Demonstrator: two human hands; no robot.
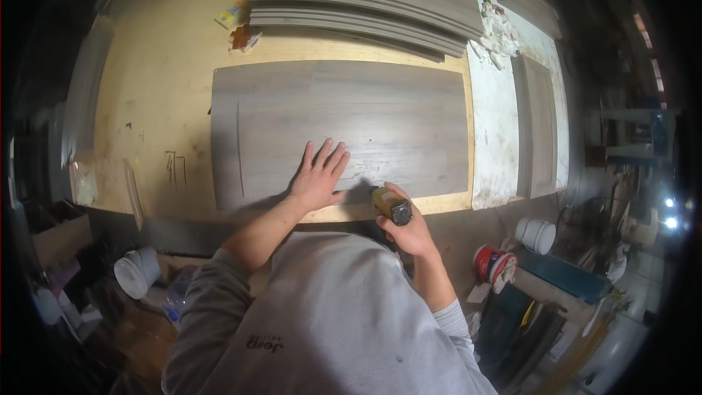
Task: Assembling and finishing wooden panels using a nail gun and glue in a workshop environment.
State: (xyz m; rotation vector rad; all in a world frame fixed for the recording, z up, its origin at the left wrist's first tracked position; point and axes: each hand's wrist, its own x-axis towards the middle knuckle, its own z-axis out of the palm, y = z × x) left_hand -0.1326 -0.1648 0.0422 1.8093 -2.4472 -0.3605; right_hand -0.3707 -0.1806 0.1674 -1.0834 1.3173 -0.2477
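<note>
A grey wood-grain panel lies flat on the yellowish workbench in front of me. My left hand rests palm down on it near the front edge, fingers spread. Just to the right, at the panel's front edge, my right hand is wrapped round a yellow and black handheld power tool. The tool's front points away from me toward the panel; its tip is too small to make out. Pale scuffed marks and a small dark spot show on the panel between and beyond my hands.
A stack of similar panels lies at the back of the bench. Another narrow panel lies on the whitish surface to the right. White buckets and a red bucket stand below the near edge.
</note>
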